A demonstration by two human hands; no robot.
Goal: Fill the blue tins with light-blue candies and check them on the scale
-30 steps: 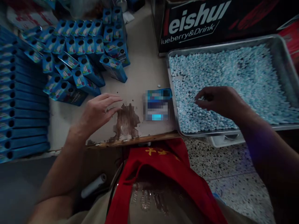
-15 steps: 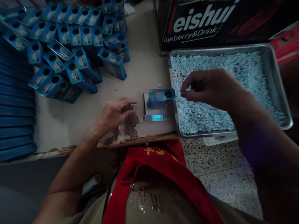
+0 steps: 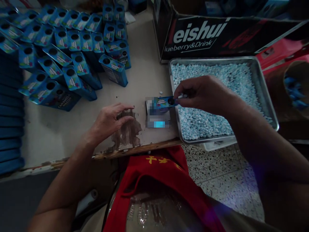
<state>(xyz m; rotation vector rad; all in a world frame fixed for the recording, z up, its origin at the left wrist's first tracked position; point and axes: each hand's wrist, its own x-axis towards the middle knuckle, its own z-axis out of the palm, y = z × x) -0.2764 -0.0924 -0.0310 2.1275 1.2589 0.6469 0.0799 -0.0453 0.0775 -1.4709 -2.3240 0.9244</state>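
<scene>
Pinched between the fingers of my right hand [image 3: 196, 93] are small white candies [image 3: 182, 95], beside the round hole of a blue box [image 3: 164, 102]. That box rests on a small scale [image 3: 158, 119] whose display is blurred and lit cyan. A metal tray [image 3: 266, 93] of pale blue and white candies lies under and behind my right hand. My left hand [image 3: 112, 120] hovers over the worn table edge, left of the scale, fingers apart and holding nothing. One loose candy [image 3: 161, 92] lies on the table above the box.
Many blue boxes with round holes [image 3: 73, 40] stand at the upper left, beside a blue stack [image 3: 11, 129] at the far left. A black carton [image 3: 207, 38] is behind the tray. At right is a round container [image 3: 275, 83] holding blue things.
My right hand has moved left from over the tray to the hole of the box, with the candies still pinched. The whole view has shifted slightly. My left hand keeps its pose.
</scene>
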